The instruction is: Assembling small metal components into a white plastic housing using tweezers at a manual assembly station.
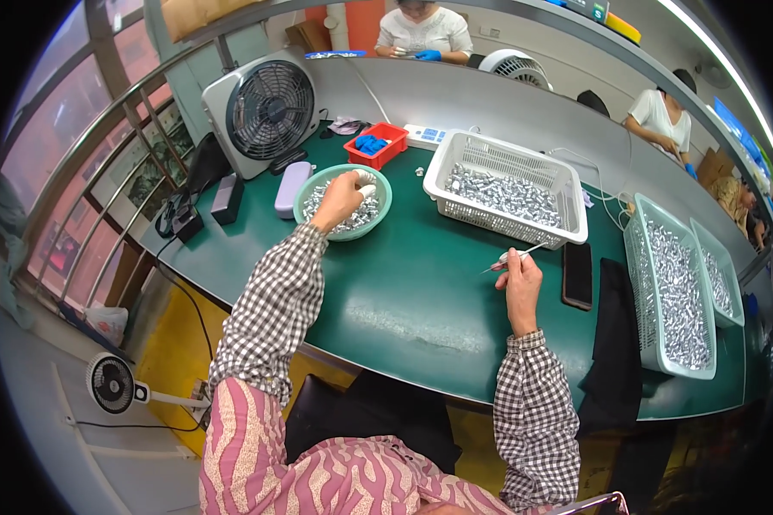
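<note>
My left hand reaches into a round green bowl of small silvery metal parts. White covers sit on some of its fingertips. Those fingers are curled over the parts; what they pinch, if anything, is hidden. Further right, my right hand is closed round a thin pointed tool with a pale shaft, held above the green table. Just beyond this hand stands a white slotted basket filled with similar metal parts.
A red tray with blue items, a lilac case and a box fan stand at the back left. Right of my right hand lie a dark phone, black cloth and a pale green basket of parts. Other people work beyond the partition.
</note>
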Demonstrator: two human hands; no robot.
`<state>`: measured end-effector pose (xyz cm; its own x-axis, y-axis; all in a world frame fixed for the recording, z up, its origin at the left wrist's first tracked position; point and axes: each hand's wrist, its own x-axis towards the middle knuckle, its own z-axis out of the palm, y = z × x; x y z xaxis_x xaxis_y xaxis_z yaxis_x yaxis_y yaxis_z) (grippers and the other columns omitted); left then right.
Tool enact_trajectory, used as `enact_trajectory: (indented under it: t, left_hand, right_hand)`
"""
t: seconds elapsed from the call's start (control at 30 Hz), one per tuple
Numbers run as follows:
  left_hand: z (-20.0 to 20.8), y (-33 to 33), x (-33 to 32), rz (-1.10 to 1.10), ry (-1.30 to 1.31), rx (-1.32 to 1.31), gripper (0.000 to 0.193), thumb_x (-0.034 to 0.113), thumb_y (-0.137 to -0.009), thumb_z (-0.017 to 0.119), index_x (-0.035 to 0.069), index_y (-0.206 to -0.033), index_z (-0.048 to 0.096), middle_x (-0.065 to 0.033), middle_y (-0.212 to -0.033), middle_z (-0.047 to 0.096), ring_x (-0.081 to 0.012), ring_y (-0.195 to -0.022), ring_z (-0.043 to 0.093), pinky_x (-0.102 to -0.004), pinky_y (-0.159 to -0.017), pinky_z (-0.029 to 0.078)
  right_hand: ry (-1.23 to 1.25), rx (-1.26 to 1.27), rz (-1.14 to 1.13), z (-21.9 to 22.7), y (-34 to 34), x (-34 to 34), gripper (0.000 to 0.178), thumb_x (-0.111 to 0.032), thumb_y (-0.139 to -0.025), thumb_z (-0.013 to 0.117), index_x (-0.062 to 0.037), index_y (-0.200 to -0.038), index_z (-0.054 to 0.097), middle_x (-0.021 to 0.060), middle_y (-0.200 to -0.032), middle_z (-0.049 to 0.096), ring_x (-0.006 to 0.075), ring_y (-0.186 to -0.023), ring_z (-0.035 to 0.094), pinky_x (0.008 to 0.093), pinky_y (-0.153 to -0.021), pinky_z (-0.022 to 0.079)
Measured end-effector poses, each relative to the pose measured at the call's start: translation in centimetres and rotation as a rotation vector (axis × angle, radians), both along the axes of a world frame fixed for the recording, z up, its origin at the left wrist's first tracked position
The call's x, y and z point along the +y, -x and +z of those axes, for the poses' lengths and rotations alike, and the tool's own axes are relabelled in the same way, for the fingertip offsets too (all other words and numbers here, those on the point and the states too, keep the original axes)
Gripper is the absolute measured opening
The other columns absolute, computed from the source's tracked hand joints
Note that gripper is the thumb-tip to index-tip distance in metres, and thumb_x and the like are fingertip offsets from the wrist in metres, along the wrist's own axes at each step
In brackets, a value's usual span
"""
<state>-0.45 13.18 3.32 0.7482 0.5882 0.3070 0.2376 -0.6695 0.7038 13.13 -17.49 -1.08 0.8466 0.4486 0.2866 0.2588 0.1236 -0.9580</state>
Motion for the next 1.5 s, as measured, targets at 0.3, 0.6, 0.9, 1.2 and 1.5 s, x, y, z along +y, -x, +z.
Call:
enact_trajectory:
  t: [0.3,0.6,0.9,1.2,1.5]
  left_hand:
    - [-1.6,0.4,-10.1,-0.661,1.451,-0.317,0.034,0.02,-0.089,0.051,0.0,-0.116,0.049,-0.0138,-0.102,0.06,-0.0197,-0.083,0.06,-0.0304,-0.074,0.052]
    - [-4.5,-0.1,-11.9,-0.641,1.602,-0.302,0.031,0.018,-0.089,0.05,0.002,-0.115,0.048,-0.0106,-0.097,0.06,-0.0173,-0.08,0.059,-0.0288,-0.069,0.052]
    - [-4.3,0.2,-13.3,-0.62,1.634,-0.252,0.029,0.016,-0.091,0.049,0.003,-0.116,0.046,-0.0076,-0.094,0.059,-0.014,-0.076,0.059,-0.0243,-0.062,0.053]
    - [-4.1,0.3,-13.4,-0.594,1.64,-0.24,0.031,0.014,-0.09,0.05,0.001,-0.117,0.047,-0.0075,-0.094,0.059,-0.0133,-0.078,0.058,-0.0249,-0.062,0.053]
    - [-4.1,0.3,-13.4,-0.614,1.638,-0.222,0.03,0.014,-0.09,0.05,0.0,-0.116,0.048,-0.0077,-0.095,0.059,-0.0136,-0.078,0.058,-0.0249,-0.062,0.053]
  right_hand:
    - [0.068,-0.132,0.001,1.3,2.4,0.2,0.026,-0.02,-0.093,0.047,0.0007,-0.079,0.055,0.005,-0.069,0.06,0.006,-0.048,0.048,0.0199,-0.043,0.038]
    - [-0.069,-0.068,0.007,1.8,3.6,0.1,0.021,-0.013,-0.09,0.049,0.0031,-0.08,0.057,0.0071,-0.067,0.061,0.0087,-0.05,0.054,0.0219,-0.044,0.042]
    - [0.016,-0.328,0.139,2.4,5.5,-0.3,0.012,-0.004,-0.088,0.047,0.003,-0.094,0.055,0.0111,-0.084,0.063,0.0107,-0.058,0.056,0.0225,-0.052,0.046]
    - [0.065,-0.571,0.198,2.4,5.7,0.0,0.014,0.004,-0.082,0.049,0.0046,-0.093,0.059,0.0133,-0.085,0.062,0.0136,-0.059,0.058,0.0239,-0.051,0.047]
    - [0.051,-0.556,0.183,2.1,5.5,0.2,0.014,0.004,-0.082,0.05,0.0044,-0.093,0.059,0.0127,-0.084,0.062,0.0136,-0.059,0.058,0.024,-0.05,0.047]
